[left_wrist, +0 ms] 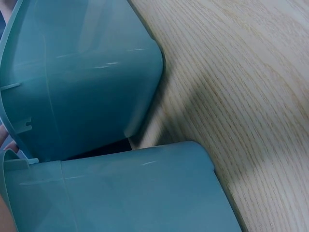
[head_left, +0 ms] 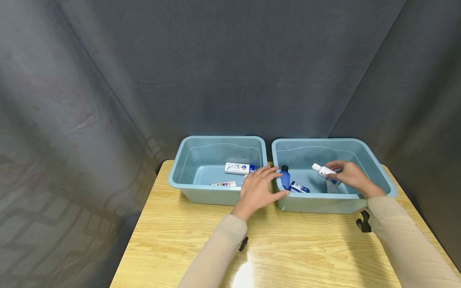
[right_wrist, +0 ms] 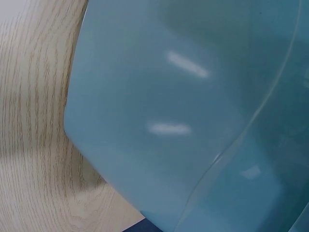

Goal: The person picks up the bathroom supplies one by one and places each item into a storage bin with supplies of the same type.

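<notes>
My right hand [head_left: 348, 175] grips a small white bottle [head_left: 323, 171] with a white cap, tilted inside the right blue-grey bin [head_left: 331, 203]. Part of the bottle is hidden behind the fingers. My left hand [head_left: 257, 190] is spread over the neighbouring rims of the two bins and holds nothing; whether it touches a rim I cannot tell. By its fingertips in the right bin are a blue bottle [head_left: 285, 179] with a black cap and a dark blue bottle [head_left: 299, 187]. A clear, pale item [head_left: 331, 187] lies below the right hand.
The left bin [head_left: 212, 196] holds a white bottle with a blue cap [head_left: 237, 168] and a white tube with coloured print [head_left: 224, 184]. Both bins stand on a wooden table [head_left: 288, 244], with a narrow gap between them. A dark grey curtain [head_left: 230, 72] hangs behind.
</notes>
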Available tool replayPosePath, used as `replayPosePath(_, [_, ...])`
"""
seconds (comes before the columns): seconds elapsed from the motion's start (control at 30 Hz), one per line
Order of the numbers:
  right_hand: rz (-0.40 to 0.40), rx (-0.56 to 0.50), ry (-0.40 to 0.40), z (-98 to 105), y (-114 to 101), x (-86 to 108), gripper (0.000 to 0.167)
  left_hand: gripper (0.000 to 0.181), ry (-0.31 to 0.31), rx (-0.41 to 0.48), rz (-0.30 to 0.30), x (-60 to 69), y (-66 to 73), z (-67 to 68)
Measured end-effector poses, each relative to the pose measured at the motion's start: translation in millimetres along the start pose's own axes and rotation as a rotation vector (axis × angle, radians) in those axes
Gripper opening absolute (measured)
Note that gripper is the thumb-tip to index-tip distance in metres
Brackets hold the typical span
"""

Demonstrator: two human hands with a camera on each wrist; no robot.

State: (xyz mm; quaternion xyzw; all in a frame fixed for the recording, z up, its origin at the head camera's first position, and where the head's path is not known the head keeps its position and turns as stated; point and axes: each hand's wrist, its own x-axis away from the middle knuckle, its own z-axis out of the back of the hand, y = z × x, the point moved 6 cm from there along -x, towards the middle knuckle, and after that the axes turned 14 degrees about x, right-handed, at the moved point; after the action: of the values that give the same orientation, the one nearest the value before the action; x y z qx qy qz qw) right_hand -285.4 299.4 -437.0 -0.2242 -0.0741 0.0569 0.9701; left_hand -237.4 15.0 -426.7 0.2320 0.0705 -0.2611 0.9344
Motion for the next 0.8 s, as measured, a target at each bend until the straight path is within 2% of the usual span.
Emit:
replayPosePath(0.13, [0.016, -0.003, -0.001, -1, 1, -0.1, 0.047, 0.068, -0.001, -0.001, 0.001, 0.4, 0.0, 0.3])
replayPosePath(0.3, [0.055, -0.016, 0.040, 0, -1, 1.2, 0.043, 0.068, -0.003, -0.001, 0.001, 0.8, 0.5, 0.5])
replayPosePath(0.5, [0.035, 0.000, 0.033, -1, -1, 3.4, 0.045, 0.068, -0.001, -0.002, -0.002, 1.2, 1.4, 0.5])
replayPosePath(0.8, [0.031, 0.042, 0.092, 6, -2, 10.2, 0.044, 0.068, -0.007, -0.004, 0.000, 1.3, 3.4, 0.5])
